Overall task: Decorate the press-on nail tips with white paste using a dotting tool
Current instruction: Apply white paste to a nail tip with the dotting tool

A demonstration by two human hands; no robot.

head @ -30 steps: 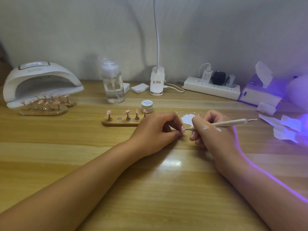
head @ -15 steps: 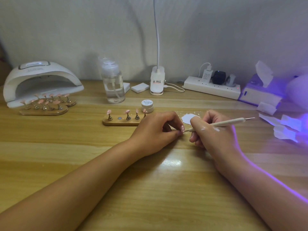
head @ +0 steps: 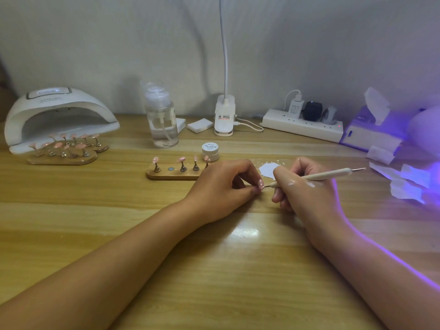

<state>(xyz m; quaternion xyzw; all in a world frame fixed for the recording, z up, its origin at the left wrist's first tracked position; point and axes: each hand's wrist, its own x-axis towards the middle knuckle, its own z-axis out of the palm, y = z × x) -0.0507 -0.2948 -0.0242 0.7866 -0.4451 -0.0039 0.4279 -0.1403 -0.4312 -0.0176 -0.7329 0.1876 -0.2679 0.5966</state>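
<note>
A single wide-angle camera, worn on the person's head, supplies the view. It looks forward and down across the counter (head: 71, 234) and faces the wall (head: 95, 44) behind it. The range is close: both forearms enter from the bottom corners, and the left hand (head: 221, 189) and right hand (head: 307, 194) sit just right of frame centre. The field spans from the nail lamp (head: 59, 110) at the left margin to the tissue box (head: 371, 134) near the right margin. Lens distortion bows the counter's far edge.
</note>
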